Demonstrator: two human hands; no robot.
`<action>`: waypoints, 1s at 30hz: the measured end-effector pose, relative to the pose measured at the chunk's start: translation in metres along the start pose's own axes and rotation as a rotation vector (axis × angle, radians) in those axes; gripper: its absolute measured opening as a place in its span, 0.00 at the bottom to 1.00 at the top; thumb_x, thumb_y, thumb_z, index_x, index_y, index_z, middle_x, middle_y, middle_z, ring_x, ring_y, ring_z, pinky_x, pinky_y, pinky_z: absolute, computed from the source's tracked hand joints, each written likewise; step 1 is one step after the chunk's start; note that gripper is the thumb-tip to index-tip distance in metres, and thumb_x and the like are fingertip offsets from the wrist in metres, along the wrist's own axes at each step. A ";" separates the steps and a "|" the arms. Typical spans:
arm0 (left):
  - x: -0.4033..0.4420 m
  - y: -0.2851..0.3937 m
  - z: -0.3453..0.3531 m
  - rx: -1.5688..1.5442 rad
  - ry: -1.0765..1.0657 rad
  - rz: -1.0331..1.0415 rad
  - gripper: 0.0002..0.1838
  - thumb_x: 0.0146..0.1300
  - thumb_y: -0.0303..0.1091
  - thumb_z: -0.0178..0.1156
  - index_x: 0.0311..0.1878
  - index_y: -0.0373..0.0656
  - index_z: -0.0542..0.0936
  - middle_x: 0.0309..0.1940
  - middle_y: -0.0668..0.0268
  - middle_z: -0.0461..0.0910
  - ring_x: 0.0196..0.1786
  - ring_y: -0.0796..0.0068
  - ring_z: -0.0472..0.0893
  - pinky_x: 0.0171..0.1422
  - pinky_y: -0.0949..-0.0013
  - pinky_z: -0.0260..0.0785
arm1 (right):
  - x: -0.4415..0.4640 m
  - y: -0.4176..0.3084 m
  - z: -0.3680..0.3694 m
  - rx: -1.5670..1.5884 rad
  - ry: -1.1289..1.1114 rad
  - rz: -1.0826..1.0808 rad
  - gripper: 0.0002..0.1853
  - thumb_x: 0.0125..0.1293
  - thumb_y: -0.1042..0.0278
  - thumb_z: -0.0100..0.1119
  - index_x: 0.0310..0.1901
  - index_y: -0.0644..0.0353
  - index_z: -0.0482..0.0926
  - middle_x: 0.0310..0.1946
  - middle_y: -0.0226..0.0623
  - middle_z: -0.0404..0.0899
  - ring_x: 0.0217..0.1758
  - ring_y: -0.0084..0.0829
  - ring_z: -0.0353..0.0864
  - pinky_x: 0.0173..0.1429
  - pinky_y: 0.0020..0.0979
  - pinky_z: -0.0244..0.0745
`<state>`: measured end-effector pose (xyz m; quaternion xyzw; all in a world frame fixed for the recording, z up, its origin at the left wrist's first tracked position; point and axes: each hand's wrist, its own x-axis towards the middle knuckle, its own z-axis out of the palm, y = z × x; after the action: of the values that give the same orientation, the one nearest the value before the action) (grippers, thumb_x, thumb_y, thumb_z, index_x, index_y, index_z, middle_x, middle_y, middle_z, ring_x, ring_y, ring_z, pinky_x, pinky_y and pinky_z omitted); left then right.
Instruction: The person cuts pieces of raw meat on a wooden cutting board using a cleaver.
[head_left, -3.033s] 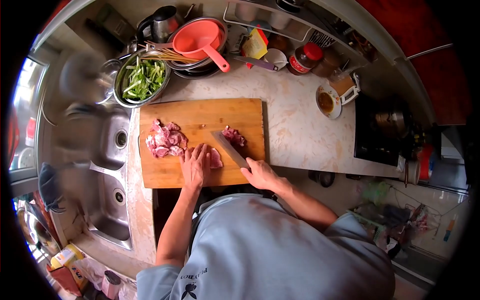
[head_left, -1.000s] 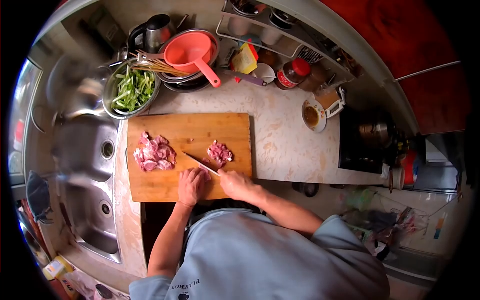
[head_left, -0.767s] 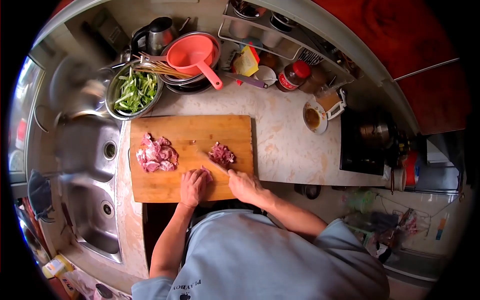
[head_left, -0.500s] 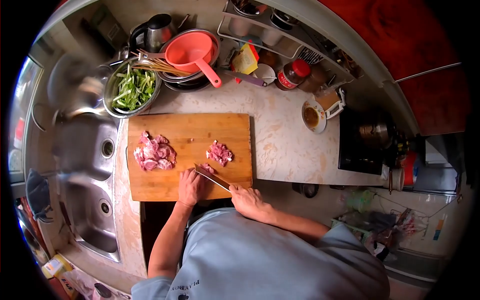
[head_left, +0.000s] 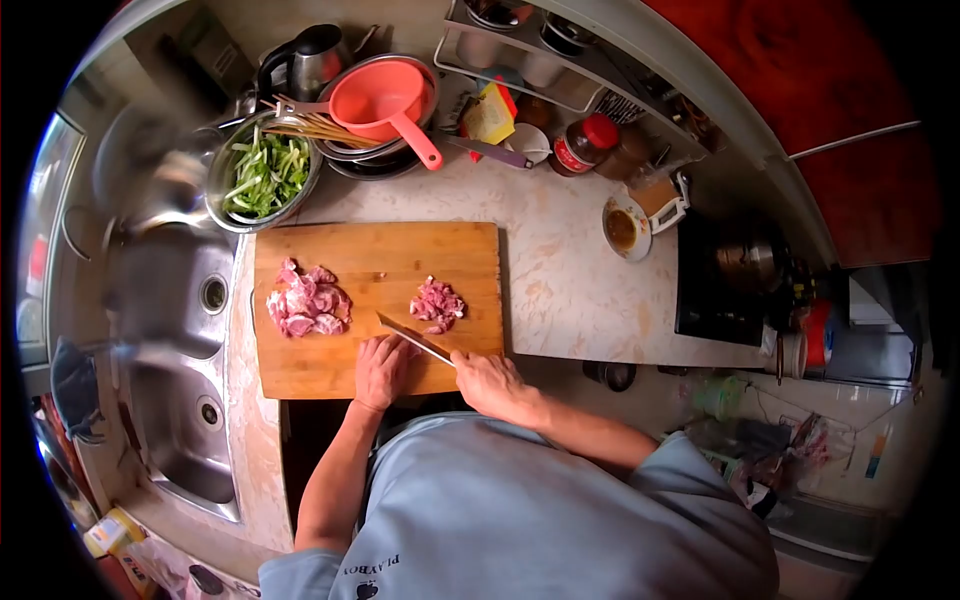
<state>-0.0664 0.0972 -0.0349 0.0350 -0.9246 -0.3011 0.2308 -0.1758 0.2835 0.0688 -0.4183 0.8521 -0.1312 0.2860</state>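
Note:
My right hand (head_left: 492, 386) is wrapped round the handle of a kitchen knife (head_left: 418, 341), whose blade slants away to the left over the wooden cutting board (head_left: 380, 250). The knife's tip lies just beyond the fingers of my left hand (head_left: 382, 372). Those fingers are curled down near the board's front edge, on a piece of raw meat mostly hidden by the hand and blade. A small heap of chopped meat (head_left: 438, 304) lies just past the knife. Larger meat chunks (head_left: 308, 300) are piled on the left of the board.
A bowl of cut greens (head_left: 266, 178) stands behind the board, beside a red strainer (head_left: 378, 100) on stacked bowls. Another knife (head_left: 488, 151) lies at the back. To the left is a double sink (head_left: 185, 365). A sauce dish (head_left: 627, 228) sits near the black stove (head_left: 720, 290).
The knife and my right hand have shifted slightly up and left, and the blade now covers more of the meat by my left fingers. My left hand has hardly moved.

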 end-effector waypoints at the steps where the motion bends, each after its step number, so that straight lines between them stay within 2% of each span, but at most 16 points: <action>1: -0.001 -0.001 0.000 0.005 0.002 -0.007 0.15 0.52 0.27 0.66 0.45 0.42 0.82 0.47 0.64 0.81 0.47 0.60 0.79 0.50 0.59 0.68 | -0.006 0.000 0.004 0.000 -0.004 -0.007 0.11 0.67 0.72 0.49 0.48 0.67 0.73 0.30 0.55 0.81 0.34 0.58 0.83 0.38 0.54 0.78; 3: -0.004 -0.005 -0.001 0.013 -0.099 -0.031 0.12 0.52 0.25 0.66 0.42 0.42 0.83 0.43 0.60 0.80 0.49 0.55 0.77 0.50 0.56 0.69 | -0.014 0.002 0.005 -0.026 -0.091 0.052 0.12 0.67 0.71 0.49 0.50 0.66 0.72 0.33 0.54 0.82 0.35 0.57 0.84 0.39 0.55 0.78; 4: -0.003 -0.005 0.001 -0.007 -0.032 -0.002 0.11 0.51 0.25 0.66 0.40 0.42 0.82 0.42 0.59 0.79 0.47 0.54 0.76 0.50 0.55 0.68 | -0.018 -0.002 0.000 -0.018 -0.163 0.126 0.13 0.67 0.71 0.49 0.51 0.66 0.71 0.35 0.55 0.82 0.37 0.57 0.84 0.42 0.55 0.78; 5: -0.005 -0.006 0.001 0.008 -0.032 -0.019 0.11 0.51 0.25 0.66 0.40 0.42 0.82 0.42 0.59 0.79 0.47 0.54 0.76 0.50 0.55 0.68 | -0.017 -0.003 0.003 -0.014 -0.175 0.108 0.13 0.67 0.71 0.49 0.51 0.66 0.71 0.35 0.55 0.82 0.37 0.57 0.84 0.42 0.55 0.78; 8: -0.007 -0.008 0.001 0.006 -0.095 -0.031 0.14 0.54 0.28 0.62 0.46 0.41 0.82 0.49 0.60 0.80 0.50 0.57 0.77 0.53 0.57 0.69 | -0.003 -0.005 0.014 0.007 -0.123 0.124 0.14 0.68 0.69 0.50 0.51 0.65 0.73 0.33 0.55 0.83 0.35 0.59 0.84 0.41 0.56 0.78; 11: -0.007 -0.007 0.003 0.024 -0.098 -0.037 0.15 0.54 0.29 0.63 0.47 0.41 0.82 0.49 0.61 0.80 0.50 0.58 0.77 0.54 0.58 0.69 | 0.028 -0.005 0.020 -0.011 -0.116 0.071 0.14 0.68 0.70 0.45 0.51 0.66 0.74 0.33 0.57 0.83 0.37 0.60 0.84 0.42 0.58 0.78; 12: -0.003 -0.004 0.002 -0.019 -0.044 -0.024 0.16 0.55 0.28 0.63 0.48 0.41 0.83 0.50 0.61 0.81 0.49 0.58 0.79 0.52 0.58 0.70 | 0.032 -0.001 0.012 0.080 -0.150 0.136 0.13 0.69 0.69 0.46 0.48 0.66 0.74 0.31 0.57 0.83 0.36 0.60 0.84 0.41 0.58 0.78; 13: -0.005 -0.004 0.000 -0.016 -0.048 -0.022 0.16 0.55 0.28 0.63 0.48 0.41 0.83 0.50 0.61 0.81 0.49 0.58 0.79 0.52 0.58 0.70 | 0.032 0.010 0.013 0.107 -0.048 0.046 0.11 0.69 0.69 0.46 0.46 0.66 0.74 0.32 0.58 0.83 0.36 0.59 0.84 0.41 0.57 0.78; 15: -0.005 -0.002 0.002 -0.048 0.022 -0.016 0.16 0.55 0.26 0.63 0.48 0.41 0.83 0.49 0.60 0.81 0.48 0.57 0.80 0.50 0.57 0.71 | 0.029 0.011 0.017 0.094 0.067 0.124 0.11 0.69 0.70 0.47 0.45 0.66 0.74 0.32 0.57 0.83 0.36 0.59 0.84 0.42 0.56 0.78; 21: -0.009 -0.006 0.002 -0.063 0.004 -0.009 0.15 0.53 0.25 0.63 0.47 0.40 0.83 0.49 0.59 0.81 0.49 0.56 0.79 0.52 0.57 0.70 | -0.010 -0.011 -0.016 -0.028 -0.101 0.075 0.10 0.65 0.74 0.48 0.45 0.67 0.73 0.32 0.56 0.83 0.37 0.58 0.85 0.43 0.55 0.79; 23: -0.008 -0.006 -0.003 0.000 -0.111 -0.022 0.15 0.53 0.26 0.63 0.46 0.40 0.83 0.48 0.60 0.80 0.49 0.57 0.77 0.53 0.58 0.68 | -0.017 -0.006 -0.005 -0.048 -0.121 0.083 0.10 0.67 0.71 0.50 0.45 0.68 0.73 0.30 0.56 0.83 0.35 0.57 0.85 0.40 0.55 0.79; 26: -0.009 -0.008 0.000 -0.001 -0.109 -0.019 0.15 0.54 0.27 0.63 0.47 0.41 0.83 0.46 0.61 0.80 0.48 0.58 0.77 0.53 0.58 0.68 | -0.014 -0.004 0.000 0.001 -0.180 0.110 0.14 0.67 0.70 0.49 0.50 0.70 0.73 0.31 0.56 0.83 0.37 0.58 0.84 0.42 0.56 0.79; 30: -0.005 -0.005 -0.003 0.013 -0.094 -0.006 0.15 0.55 0.27 0.61 0.48 0.41 0.83 0.47 0.61 0.81 0.48 0.58 0.78 0.53 0.58 0.68 | 0.022 -0.003 0.016 0.073 -0.084 0.014 0.14 0.66 0.73 0.47 0.50 0.70 0.74 0.30 0.58 0.82 0.36 0.60 0.84 0.40 0.56 0.79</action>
<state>-0.0615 0.0930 -0.0374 0.0252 -0.9363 -0.2969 0.1859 -0.1751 0.2642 0.0494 -0.4067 0.8370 -0.1422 0.3375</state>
